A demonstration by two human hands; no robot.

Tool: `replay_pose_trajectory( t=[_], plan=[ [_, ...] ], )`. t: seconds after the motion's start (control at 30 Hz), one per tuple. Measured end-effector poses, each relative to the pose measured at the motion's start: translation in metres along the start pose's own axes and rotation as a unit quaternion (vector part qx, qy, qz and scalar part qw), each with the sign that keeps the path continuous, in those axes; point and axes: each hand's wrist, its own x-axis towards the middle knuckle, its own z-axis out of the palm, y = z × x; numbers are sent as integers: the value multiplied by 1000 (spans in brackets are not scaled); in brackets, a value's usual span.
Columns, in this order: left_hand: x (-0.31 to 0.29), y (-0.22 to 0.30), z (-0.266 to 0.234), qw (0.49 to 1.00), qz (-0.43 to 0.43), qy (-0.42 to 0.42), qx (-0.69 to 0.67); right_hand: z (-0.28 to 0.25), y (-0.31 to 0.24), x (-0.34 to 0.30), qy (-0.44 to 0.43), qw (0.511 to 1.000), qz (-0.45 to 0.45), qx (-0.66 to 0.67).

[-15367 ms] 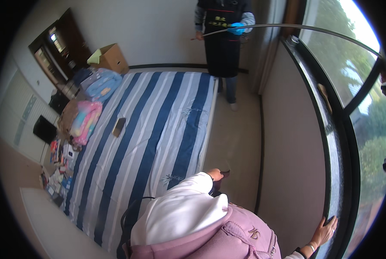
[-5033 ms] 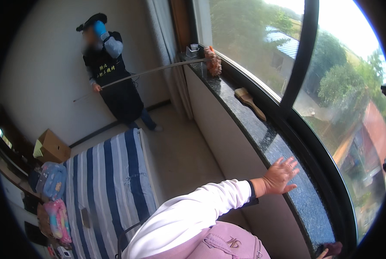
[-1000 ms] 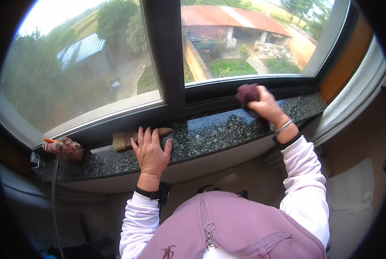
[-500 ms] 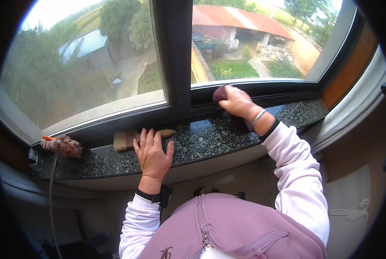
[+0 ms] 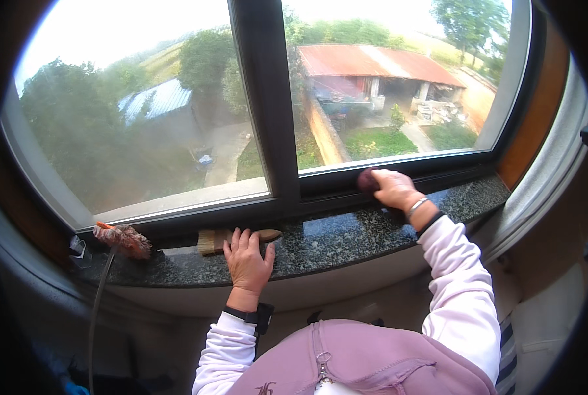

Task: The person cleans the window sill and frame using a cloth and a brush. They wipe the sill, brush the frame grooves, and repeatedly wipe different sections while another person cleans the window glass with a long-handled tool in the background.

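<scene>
Since half a second ago the right hand (image 5: 394,189) has slid rightward along the sill (image 5: 346,237) with its cloth (image 5: 367,179), while the left hand hasn't budged. Going left to right: a fluffy duster (image 5: 124,240) lies at the sill's left end, its handle hanging down. Next, a wooden brush (image 5: 238,238) sits against the frame. The left hand (image 5: 248,263) is flat, fingers spread, holding nothing, probably bracing her lean. The right hand's fingers curl over the dark reddish cloth, pressed where sill meets window frame, I think.
</scene>
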Motion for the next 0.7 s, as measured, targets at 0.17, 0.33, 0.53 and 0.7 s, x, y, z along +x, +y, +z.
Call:
replay_pose_trajectory(
  t=[0.17, 0.33, 0.53, 0.7],
  plan=[
    [-1, 2, 1, 1000, 0, 0, 13, -25, 76, -21, -13, 975, 220, -25],
    [1, 2, 2, 1000, -1, -7, 22, -22, 51, -5, -37, 968, 243, -52],
    [1, 3, 2, 1000, -7, -14, 20, 0, -55, 27, -59, 996, 56, -26],
    [1, 3, 0, 999, -21, -24, 20, 9, -128, 34, -55, 995, -79, 9]
  ],
)
